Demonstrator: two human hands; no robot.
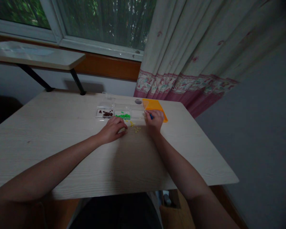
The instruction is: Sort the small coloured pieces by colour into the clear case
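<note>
Yellow pieces (132,124), scattered, no single long axis: lay mid-frame, just right of the left hand (113,129) (nearer; thumb and fingers parted, contents unclear), left of the right hand (155,121), which was closed round a blue implement (152,116).

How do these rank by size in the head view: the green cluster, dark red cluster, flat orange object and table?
1. Table
2. Flat orange object, partly hidden
Unranked, smallest: green cluster and dark red cluster, which look about alike.
</note>
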